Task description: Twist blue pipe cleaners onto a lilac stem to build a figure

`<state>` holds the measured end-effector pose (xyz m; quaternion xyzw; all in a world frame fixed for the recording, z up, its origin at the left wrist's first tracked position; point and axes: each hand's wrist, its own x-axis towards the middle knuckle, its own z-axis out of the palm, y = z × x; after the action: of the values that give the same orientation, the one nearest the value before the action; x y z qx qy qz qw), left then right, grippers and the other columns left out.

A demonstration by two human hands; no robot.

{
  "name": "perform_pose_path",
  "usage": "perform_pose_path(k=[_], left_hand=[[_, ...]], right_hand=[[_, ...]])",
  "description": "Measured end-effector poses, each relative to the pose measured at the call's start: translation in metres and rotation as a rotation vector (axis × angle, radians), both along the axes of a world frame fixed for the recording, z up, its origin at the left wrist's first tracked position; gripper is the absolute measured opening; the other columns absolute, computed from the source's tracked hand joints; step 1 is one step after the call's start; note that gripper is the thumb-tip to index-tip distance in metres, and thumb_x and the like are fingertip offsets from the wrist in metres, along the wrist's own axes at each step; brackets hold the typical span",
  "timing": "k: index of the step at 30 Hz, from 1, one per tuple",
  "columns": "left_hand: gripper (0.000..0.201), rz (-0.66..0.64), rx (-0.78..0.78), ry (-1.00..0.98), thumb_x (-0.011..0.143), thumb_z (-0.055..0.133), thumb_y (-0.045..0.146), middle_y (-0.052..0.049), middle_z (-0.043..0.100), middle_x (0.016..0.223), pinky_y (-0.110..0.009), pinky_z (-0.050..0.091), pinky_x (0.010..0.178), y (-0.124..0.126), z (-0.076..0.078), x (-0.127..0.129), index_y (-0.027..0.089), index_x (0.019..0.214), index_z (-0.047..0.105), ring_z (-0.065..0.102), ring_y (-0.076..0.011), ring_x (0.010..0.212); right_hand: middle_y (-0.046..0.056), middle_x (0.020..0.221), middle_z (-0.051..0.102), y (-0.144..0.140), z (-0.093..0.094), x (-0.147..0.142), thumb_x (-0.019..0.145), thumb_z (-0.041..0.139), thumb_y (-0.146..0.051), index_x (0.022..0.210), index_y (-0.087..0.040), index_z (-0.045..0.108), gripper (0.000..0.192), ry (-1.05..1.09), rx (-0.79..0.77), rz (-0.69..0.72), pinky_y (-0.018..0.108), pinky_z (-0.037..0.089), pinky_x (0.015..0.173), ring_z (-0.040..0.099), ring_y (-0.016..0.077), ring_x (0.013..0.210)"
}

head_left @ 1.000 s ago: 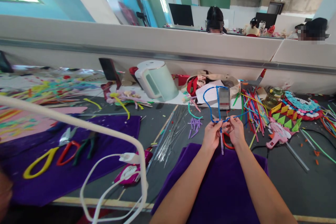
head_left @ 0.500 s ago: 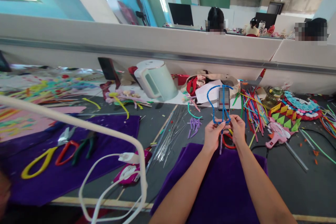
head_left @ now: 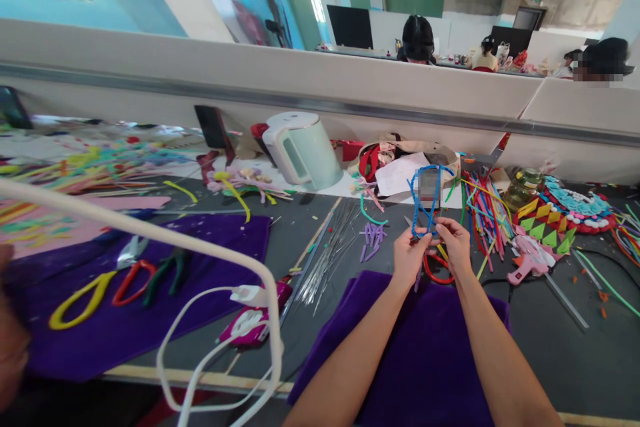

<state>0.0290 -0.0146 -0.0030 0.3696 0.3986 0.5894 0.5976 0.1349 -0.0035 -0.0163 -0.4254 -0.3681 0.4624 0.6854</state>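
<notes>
My left hand (head_left: 411,255) is closed in a pinch on the bottom of a blue pipe cleaner (head_left: 414,203) bent into a tall looped shape. The fingers of my right hand (head_left: 454,243) pinch at its lower right side, close to the left fingertips. A short purple stem (head_left: 418,279) hangs below my left hand. Just under the hands, red-handled scissors (head_left: 440,278) lie on the table, partly hidden by my fingers. Behind the blue loop is a phone-like object with a blurred screen (head_left: 428,184). My forearms rest over a folded purple cloth (head_left: 425,353).
Purple pipe cleaner pieces (head_left: 371,240) and thin wires (head_left: 330,257) lie left of my hands. A pink glue gun (head_left: 531,255) and coloured stems (head_left: 483,213) are at right. A kettle (head_left: 320,153) stands behind; a white tube (head_left: 200,230) crosses the left foreground.
The blue loop has turned and looks narrower, its top less spread to the left. My hands stay close together. The view has shifted slightly, and more of a person shows at the left edge.
</notes>
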Motion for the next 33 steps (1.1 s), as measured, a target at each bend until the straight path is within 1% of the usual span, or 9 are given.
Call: perform_pose_path(k=[4,7,9,13,17,19,24,29,33], left_hand=[[0.034,-0.004,-0.034,-0.024,0.059,0.077,0.029,-0.002,0.066,0.069,-0.026,0.056,0.051,0.000,0.002,0.001,0.013,0.082,0.059,0.069,-0.0209,0.063],[0.034,0.000,-0.061,-0.072,0.058,0.078,0.028,-0.001,0.065,0.067,-0.025,0.055,0.049,0.001,0.002,0.001,0.014,0.082,0.058,0.068,-0.0200,0.061],[0.033,0.005,-0.056,-0.064,0.058,0.077,0.028,-0.001,0.064,0.066,-0.024,0.054,0.048,0.001,0.001,0.001,0.014,0.081,0.058,0.068,-0.0189,0.060],[0.028,0.026,0.008,0.034,0.058,0.077,0.024,0.000,0.065,0.066,-0.023,0.054,0.048,0.000,-0.002,0.002,0.014,0.080,0.061,0.066,-0.0167,0.058],[0.022,0.027,0.066,0.101,0.060,0.075,0.021,0.000,0.066,0.066,-0.022,0.053,0.047,-0.001,-0.002,0.002,0.015,0.078,0.063,0.064,-0.0151,0.056],[0.020,0.028,0.079,0.110,0.060,0.074,0.020,0.000,0.065,0.066,-0.021,0.052,0.047,-0.001,-0.001,0.002,0.014,0.076,0.064,0.063,-0.0136,0.054],[0.023,0.046,0.029,0.016,0.058,0.075,0.022,0.001,0.063,0.063,-0.020,0.051,0.045,0.001,-0.002,0.002,0.014,0.076,0.062,0.060,-0.0117,0.050],[0.030,0.022,-0.040,-0.111,0.056,0.077,0.025,0.001,0.064,0.068,-0.020,0.051,0.045,0.004,-0.006,0.002,0.014,0.079,0.059,0.062,-0.0125,0.051],[0.034,0.007,-0.104,-0.187,0.055,0.079,0.022,0.001,0.063,0.068,-0.020,0.053,0.047,0.005,-0.004,0.000,0.014,0.080,0.057,0.067,-0.0163,0.058]], right_hand=[[-0.003,0.070,0.058,0.000,0.001,0.002,0.071,0.067,-0.030,0.102,-0.019,0.060,0.034,-0.082,0.073,-0.036,0.020,0.045,0.055,0.053,0.0096,0.061],[-0.004,0.068,0.055,-0.002,0.001,-0.001,0.074,0.062,-0.026,0.108,-0.021,0.053,0.035,-0.191,0.112,-0.079,0.020,0.044,0.056,0.052,0.0098,0.061],[-0.003,0.073,0.055,-0.003,0.001,-0.003,0.076,0.059,-0.026,0.106,-0.023,0.053,0.031,-0.267,0.121,-0.121,0.020,0.045,0.055,0.052,0.0103,0.062],[0.002,0.087,0.056,-0.004,-0.001,-0.002,0.079,0.052,-0.025,0.089,-0.023,0.062,0.014,-0.450,0.150,-0.122,0.024,0.047,0.060,0.054,0.0140,0.073],[0.002,0.082,0.054,-0.002,-0.004,0.001,0.078,0.055,-0.025,0.093,-0.024,0.064,0.018,-0.609,0.147,-0.121,0.026,0.044,0.064,0.052,0.0141,0.070],[0.001,0.079,0.052,-0.001,-0.005,0.001,0.078,0.056,-0.026,0.090,-0.024,0.064,0.014,-0.641,0.135,-0.126,0.026,0.043,0.063,0.051,0.0137,0.067],[0.003,0.088,0.051,-0.003,-0.003,-0.006,0.079,0.055,-0.026,0.079,-0.022,0.060,0.006,-0.576,0.150,-0.205,0.028,0.045,0.072,0.051,0.0161,0.082],[0.007,0.109,0.044,-0.006,-0.002,-0.015,0.081,0.054,-0.034,0.083,-0.021,0.057,0.013,-0.351,0.088,-0.135,0.023,0.047,0.052,0.052,0.0145,0.079],[0.006,0.110,0.048,-0.006,-0.004,-0.014,0.080,0.055,-0.040,0.084,-0.021,0.056,0.019,-0.205,0.067,-0.091,0.022,0.048,0.057,0.053,0.0133,0.080]])
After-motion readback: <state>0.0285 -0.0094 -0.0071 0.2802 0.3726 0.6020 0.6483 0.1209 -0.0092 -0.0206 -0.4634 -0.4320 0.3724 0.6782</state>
